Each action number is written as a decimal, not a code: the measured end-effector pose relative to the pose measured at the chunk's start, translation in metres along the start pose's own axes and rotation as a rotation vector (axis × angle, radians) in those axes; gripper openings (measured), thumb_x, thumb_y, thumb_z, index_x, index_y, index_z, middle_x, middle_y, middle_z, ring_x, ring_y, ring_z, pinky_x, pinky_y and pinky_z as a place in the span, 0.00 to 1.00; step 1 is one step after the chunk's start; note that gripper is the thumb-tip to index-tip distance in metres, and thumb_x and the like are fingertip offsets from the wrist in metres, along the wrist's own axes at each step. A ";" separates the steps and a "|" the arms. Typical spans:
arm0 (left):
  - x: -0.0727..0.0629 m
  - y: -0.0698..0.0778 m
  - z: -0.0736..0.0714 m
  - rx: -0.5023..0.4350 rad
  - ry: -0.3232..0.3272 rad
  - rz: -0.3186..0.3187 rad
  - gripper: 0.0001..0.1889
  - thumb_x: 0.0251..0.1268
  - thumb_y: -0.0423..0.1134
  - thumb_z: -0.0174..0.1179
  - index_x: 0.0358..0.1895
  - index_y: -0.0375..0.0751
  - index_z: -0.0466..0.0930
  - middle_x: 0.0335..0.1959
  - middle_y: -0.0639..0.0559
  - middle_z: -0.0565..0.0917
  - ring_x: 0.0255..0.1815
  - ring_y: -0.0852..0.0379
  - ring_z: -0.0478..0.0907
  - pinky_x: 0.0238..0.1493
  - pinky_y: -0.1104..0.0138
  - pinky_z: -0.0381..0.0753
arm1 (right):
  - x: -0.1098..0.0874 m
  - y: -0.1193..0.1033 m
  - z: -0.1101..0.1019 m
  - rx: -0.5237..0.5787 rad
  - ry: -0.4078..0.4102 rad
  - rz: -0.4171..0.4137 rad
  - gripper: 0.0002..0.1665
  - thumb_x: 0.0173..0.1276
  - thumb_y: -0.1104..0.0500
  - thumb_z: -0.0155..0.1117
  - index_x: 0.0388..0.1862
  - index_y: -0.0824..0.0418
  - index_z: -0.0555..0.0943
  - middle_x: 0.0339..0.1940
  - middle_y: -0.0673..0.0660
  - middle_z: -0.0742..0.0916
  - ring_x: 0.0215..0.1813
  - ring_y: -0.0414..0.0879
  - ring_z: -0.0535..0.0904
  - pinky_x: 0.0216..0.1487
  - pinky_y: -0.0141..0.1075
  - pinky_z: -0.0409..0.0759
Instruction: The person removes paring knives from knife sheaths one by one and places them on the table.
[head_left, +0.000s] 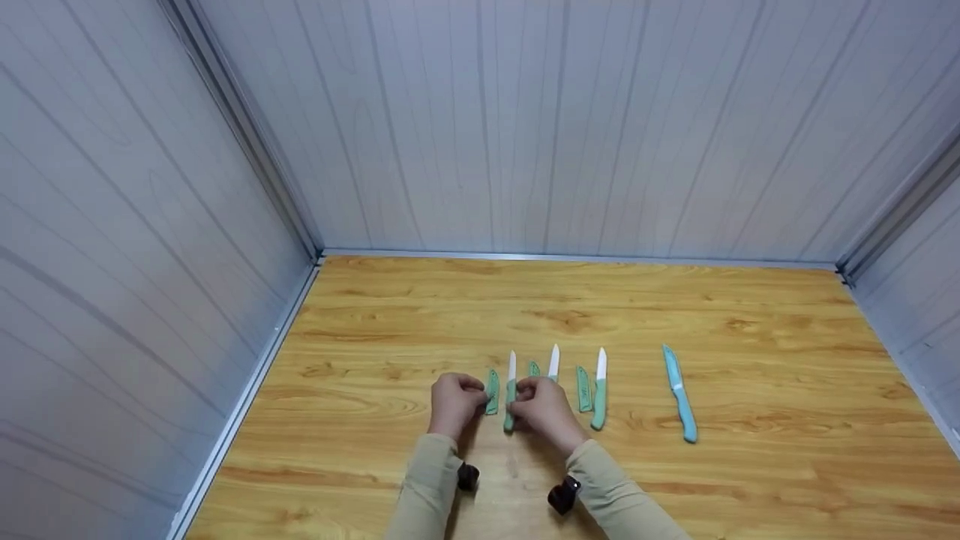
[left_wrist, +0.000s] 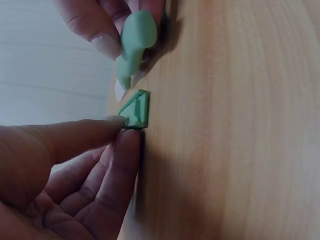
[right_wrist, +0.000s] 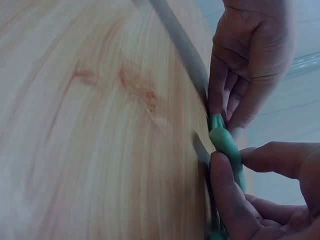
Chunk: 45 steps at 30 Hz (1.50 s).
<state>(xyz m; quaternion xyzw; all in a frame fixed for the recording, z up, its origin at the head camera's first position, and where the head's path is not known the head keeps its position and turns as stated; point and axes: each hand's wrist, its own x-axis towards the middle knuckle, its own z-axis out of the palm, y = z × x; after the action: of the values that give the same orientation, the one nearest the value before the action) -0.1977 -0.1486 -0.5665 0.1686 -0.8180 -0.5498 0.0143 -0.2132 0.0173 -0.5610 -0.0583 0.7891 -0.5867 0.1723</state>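
Note:
My left hand point(head_left: 454, 405) pinches a green knife sheath point(head_left: 491, 394) between thumb and finger; in the left wrist view the sheath's open end point(left_wrist: 136, 111) faces the camera. Just to its right, my right hand point(head_left: 553, 414) holds a paring knife by its green handle point(right_wrist: 227, 145), the white blade point(head_left: 512, 365) pointing away from me. Knife and sheath lie side by side, apart, at the tabletop. Partly hidden behind the right hand are a second green sheath point(head_left: 534, 368) and a second white-bladed knife point(head_left: 554, 361).
Right of my hands lie a third green sheath point(head_left: 583, 388) and a green-handled knife point(head_left: 600, 397) with a white blade. Farther right is a blue knife point(head_left: 681, 397), its blade part also blue. Pale panel walls point(head_left: 517, 135) rise behind and beside the wooden table point(head_left: 787, 390).

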 end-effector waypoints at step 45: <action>0.004 0.002 0.008 -0.094 -0.035 -0.020 0.05 0.51 0.23 0.65 0.33 0.27 0.83 0.25 0.44 0.84 0.25 0.54 0.81 0.28 0.64 0.82 | 0.000 -0.004 -0.006 -0.214 0.037 -0.085 0.18 0.52 0.71 0.63 0.44 0.75 0.76 0.25 0.54 0.77 0.23 0.43 0.78 0.23 0.34 0.78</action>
<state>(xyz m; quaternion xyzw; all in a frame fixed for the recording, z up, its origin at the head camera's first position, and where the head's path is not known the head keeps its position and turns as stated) -0.2040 -0.1423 -0.5682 0.1664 -0.7895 -0.5907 0.0025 -0.2157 0.0212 -0.5561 -0.0991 0.8472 -0.5067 0.1254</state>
